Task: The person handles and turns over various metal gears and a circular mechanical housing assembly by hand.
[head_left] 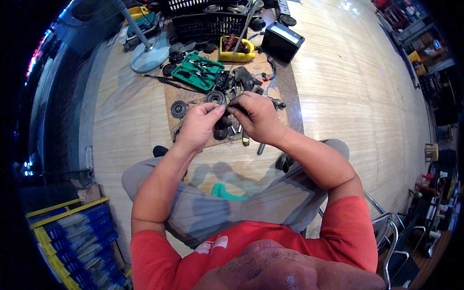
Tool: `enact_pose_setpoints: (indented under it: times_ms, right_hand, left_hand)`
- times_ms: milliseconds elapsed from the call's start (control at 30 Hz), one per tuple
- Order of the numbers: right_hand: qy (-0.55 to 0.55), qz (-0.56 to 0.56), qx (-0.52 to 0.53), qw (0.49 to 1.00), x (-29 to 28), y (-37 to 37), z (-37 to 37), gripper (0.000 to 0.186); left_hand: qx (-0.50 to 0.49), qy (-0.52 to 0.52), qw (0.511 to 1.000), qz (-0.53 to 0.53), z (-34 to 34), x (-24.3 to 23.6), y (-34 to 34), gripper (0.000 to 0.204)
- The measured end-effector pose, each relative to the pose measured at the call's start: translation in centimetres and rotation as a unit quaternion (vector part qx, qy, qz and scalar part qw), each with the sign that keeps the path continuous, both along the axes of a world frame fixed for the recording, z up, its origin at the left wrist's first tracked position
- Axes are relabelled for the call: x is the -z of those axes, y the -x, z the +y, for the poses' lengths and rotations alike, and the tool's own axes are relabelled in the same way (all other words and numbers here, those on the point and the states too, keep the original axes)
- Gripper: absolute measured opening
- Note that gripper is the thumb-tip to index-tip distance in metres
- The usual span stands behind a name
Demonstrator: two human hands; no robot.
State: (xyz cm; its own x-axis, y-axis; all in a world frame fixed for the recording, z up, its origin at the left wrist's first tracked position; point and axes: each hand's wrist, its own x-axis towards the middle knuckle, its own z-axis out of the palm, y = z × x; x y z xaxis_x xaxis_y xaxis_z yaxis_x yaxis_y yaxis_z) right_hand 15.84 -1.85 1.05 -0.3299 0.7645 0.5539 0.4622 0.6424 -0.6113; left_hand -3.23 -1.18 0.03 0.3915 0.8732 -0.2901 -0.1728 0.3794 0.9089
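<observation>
My left hand (197, 126) is closed in a pinch, thumb against the bent forefinger. Close beside it, my right hand (259, 117) is closed too, its fingers curled and their tips near the left thumb. Whatever they grip between them is too small and dark to name. Just beyond the fingers lies a round grooved dark wheel (215, 97), like a pulley. A second such wheel (179, 109) rests farther left on the brown cardboard (195, 100). Below the right hand, a tool with a black and yellow handle (246, 140) lies among dark greasy parts.
Beyond the hands sits an open green tool case (209, 87). Behind it are a yellow container (237, 56) of reddish-brown parts, a black battery-like box (283, 42) and a black crate (209, 28). A pole on a round base (150, 58) stands left. Metal chair legs (386, 237) are at right.
</observation>
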Motion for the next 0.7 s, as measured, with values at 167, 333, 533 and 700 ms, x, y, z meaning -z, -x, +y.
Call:
enact_pose_setpoints:
  times_ms: [167,333,533,700]
  right_hand:
    - [0.062,0.009,0.015,0.998,0.09,0.1,0.32,0.009]
    - [0.048,-0.033,0.016,0.998,0.22,0.06,0.29,0.011]
    - [0.011,-0.081,0.014,0.997,0.5,-0.07,0.03,0.014]
    - [0.086,-0.045,0.038,0.995,-0.33,0.06,-0.38,0.008]
  left_hand:
    - [-0.031,-0.015,0.998,0.052,-0.38,-0.29,-0.36,0.019]
    - [-0.041,-0.007,0.997,0.062,-0.26,-0.37,-0.48,0.017]
    - [-0.024,-0.034,0.994,0.099,-0.01,-0.12,-0.42,0.025]
    - [-0.041,-0.091,0.985,0.141,-0.36,-0.05,-0.94,0.022]
